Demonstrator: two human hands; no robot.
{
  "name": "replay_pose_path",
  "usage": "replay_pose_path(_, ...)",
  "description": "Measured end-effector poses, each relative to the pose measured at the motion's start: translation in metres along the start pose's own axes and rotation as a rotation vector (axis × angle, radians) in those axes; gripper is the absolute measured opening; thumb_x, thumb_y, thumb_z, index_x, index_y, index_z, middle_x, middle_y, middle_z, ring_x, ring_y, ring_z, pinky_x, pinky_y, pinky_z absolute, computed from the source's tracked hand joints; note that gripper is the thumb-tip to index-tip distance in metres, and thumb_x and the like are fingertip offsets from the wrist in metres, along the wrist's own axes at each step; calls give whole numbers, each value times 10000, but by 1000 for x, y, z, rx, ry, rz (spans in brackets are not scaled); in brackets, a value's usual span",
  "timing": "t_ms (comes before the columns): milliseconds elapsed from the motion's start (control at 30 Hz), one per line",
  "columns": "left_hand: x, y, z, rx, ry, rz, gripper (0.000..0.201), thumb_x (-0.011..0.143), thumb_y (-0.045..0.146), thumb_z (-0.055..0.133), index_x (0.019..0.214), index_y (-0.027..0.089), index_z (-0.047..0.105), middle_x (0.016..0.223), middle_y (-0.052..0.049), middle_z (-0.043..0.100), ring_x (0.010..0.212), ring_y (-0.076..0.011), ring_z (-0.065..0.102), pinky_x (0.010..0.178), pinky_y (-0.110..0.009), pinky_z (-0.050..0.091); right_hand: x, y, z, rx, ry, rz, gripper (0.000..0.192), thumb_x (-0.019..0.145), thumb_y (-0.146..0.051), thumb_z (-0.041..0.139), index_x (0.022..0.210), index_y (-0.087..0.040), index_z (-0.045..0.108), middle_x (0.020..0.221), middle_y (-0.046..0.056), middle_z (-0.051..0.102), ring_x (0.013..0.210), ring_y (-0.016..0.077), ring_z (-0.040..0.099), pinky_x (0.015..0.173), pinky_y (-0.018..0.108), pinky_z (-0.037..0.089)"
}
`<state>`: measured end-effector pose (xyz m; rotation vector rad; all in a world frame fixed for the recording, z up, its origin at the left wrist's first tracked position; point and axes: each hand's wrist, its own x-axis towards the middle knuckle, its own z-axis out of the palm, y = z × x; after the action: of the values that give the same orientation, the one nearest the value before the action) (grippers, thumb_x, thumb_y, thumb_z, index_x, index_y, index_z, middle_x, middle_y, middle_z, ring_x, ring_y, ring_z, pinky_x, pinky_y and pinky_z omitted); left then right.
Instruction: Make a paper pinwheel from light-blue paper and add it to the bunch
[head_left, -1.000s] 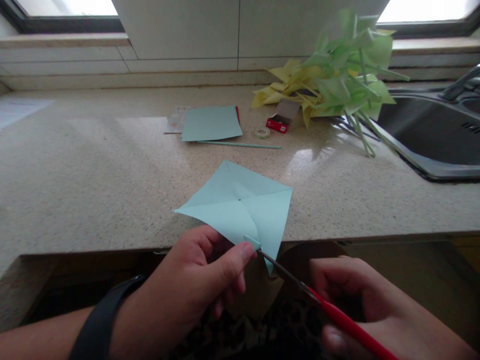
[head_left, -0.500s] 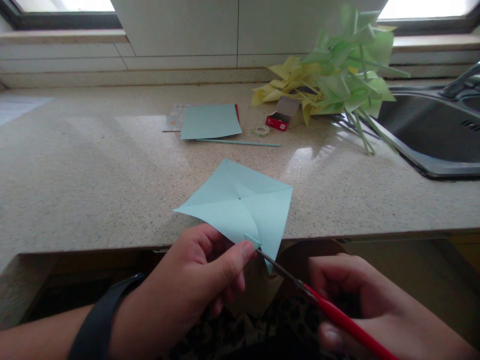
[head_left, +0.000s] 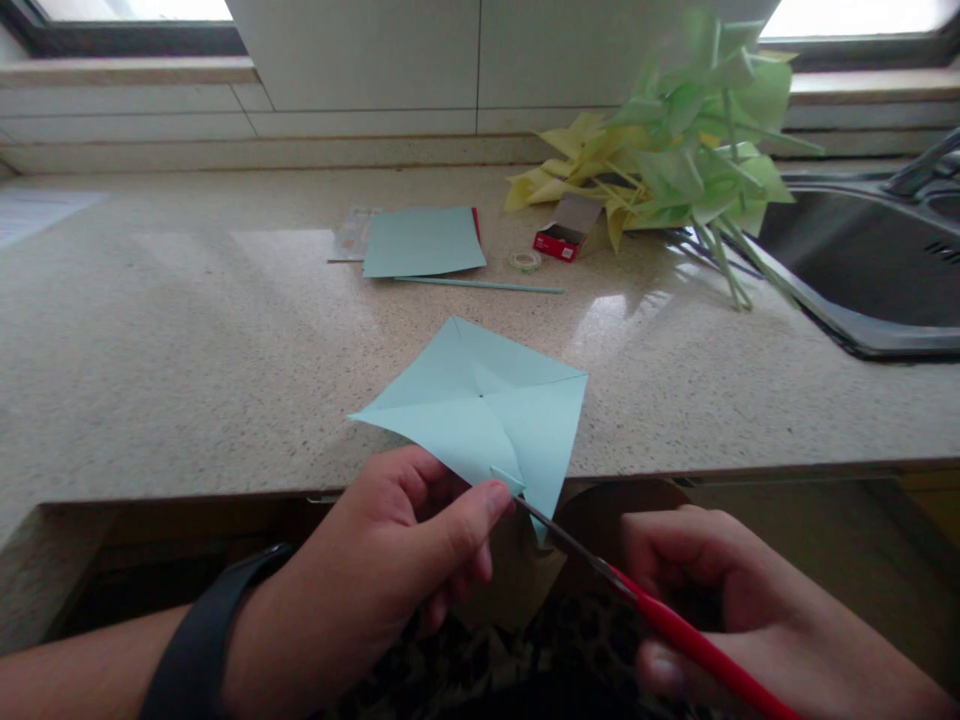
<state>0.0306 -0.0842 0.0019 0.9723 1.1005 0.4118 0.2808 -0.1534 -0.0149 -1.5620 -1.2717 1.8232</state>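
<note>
A light-blue paper square (head_left: 450, 405) with diagonal lines and a small dark dot at its centre is held over the counter's front edge. My left hand (head_left: 420, 540) pinches its near edge between thumb and fingers, beside a small folded-over bit of paper. My right hand (head_left: 720, 590) holds red-handled scissors (head_left: 675, 622), seen almost edge-on. Their metal tip reaches the paper's near corner, right by my left thumb. Whether the blades are apart cannot be made out. A narrow paper point (head_left: 538, 530) hangs down below the blades.
On the speckled counter (head_left: 187, 350) lie light-blue sheets (head_left: 424, 243), a thin blue stick (head_left: 480, 286), a tape roll (head_left: 525, 260) and an opened red box (head_left: 559, 240). Yellow and green paper pinwheels (head_left: 697, 150) lie beside the steel sink (head_left: 862, 290).
Almost nothing differs. The whole view shifts very slightly; both hands, the paper and the scissors keep the same positions relative to each other.
</note>
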Motion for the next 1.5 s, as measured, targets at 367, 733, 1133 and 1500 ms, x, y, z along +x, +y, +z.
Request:
replay_pose_path(367, -1, 0, 1, 23, 11, -8, 356, 872, 516, 695, 751, 185, 642, 585, 39, 610, 433, -63, 480, 395, -140, 372, 0, 0, -3, -89, -45, 8, 424, 723, -522, 824, 694, -196, 554, 696, -26, 513, 651, 123, 461, 555, 230, 387)
replay_pose_path(733, -2, -3, 2, -180, 27, 37, 428, 811, 546, 763, 680, 177, 591, 505, 68, 499, 435, -44, 378, 415, -142, 302, 1, 7, 16, -92, 106, -151, 404, 730, -542, 818, 728, -204, 597, 730, 5, 578, 667, 149, 514, 574, 244, 448)
replay_pose_path(1133, 0, 3, 6, -141, 80, 62, 552, 748, 636, 763, 564, 182, 509, 465, 59, 476, 413, -49, 367, 409, -160, 309, 6, 21, 26, -164, 131, -192, 406, 774, -598, 755, 723, -219, 617, 738, 41, 618, 697, 181, 541, 606, 288, 474)
replay_pose_path(1500, -3, 2, 6, -149, 87, 69, 521, 782, 594, 759, 574, 181, 518, 470, 64, 488, 421, -45, 366, 425, -155, 327, 10, 8, 30, -173, 134, -159, 444, 748, -605, 766, 679, -214, 566, 690, 29, 590, 661, 176, 523, 567, 285, 451)
